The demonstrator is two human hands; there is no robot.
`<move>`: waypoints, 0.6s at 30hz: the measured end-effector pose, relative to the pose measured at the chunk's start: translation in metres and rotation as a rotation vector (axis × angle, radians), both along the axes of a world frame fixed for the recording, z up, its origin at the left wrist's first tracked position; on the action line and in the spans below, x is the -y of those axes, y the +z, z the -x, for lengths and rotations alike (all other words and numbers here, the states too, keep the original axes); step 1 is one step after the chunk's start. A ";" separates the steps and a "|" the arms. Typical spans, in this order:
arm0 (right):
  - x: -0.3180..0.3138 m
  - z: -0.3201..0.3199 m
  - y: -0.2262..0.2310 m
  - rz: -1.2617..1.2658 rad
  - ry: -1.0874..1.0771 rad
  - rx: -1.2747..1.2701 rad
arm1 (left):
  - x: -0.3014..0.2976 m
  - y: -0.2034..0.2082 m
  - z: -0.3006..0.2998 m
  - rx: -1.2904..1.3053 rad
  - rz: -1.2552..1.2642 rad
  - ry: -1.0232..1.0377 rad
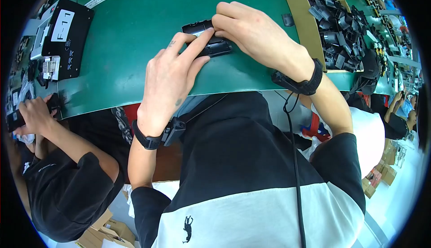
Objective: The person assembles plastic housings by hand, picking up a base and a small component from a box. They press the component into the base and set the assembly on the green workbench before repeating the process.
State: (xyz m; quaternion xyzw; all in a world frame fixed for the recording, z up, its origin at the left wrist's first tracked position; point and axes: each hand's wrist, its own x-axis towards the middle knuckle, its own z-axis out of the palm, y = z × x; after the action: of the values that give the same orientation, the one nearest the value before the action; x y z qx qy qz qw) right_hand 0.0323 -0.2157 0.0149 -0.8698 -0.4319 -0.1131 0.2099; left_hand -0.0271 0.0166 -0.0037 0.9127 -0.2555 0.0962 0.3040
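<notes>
A black plastic housing [219, 48], glossy and roughly oblong, lies on the green table under both hands. My left hand [173, 68] grips it from the near left; its index finger presses on the top and its thumb rests at the near edge. From the far right my right hand [253, 30] closes on the housing, its fingertips pinched together near the left index finger. Whether a smaller part sits between those fingertips is hidden. Black straps with small boxes circle both my wrists.
A cardboard box [309, 28] full of black plastic parts stands at the right, with one loose black piece [288, 20] beside it. At the left is a black machine [74, 41] with a white label. A co-worker's hand [36, 115] holds a black object at the table's left end.
</notes>
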 end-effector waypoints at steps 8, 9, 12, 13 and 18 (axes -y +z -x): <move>-0.001 0.000 -0.011 0.012 -0.040 -0.070 | 0.001 -0.006 -0.005 0.040 -0.087 0.031; -0.001 -0.002 -0.010 -0.005 -0.040 -0.053 | 0.000 -0.005 -0.006 0.036 -0.089 0.031; 0.000 -0.005 -0.011 -0.036 -0.045 -0.034 | 0.001 -0.003 -0.008 0.034 -0.034 0.014; 0.000 -0.006 -0.010 -0.030 -0.042 -0.014 | 0.002 -0.003 -0.008 0.029 -0.035 0.013; -0.003 -0.006 -0.012 0.033 -0.036 0.055 | 0.002 -0.004 -0.009 -0.002 -0.042 0.026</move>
State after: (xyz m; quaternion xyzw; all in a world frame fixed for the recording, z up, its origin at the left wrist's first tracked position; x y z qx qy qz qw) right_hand 0.0382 -0.2128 0.0030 -0.8772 -0.4238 -0.1337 0.1816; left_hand -0.0184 0.0150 -0.0075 0.9223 -0.2454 0.0938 0.2836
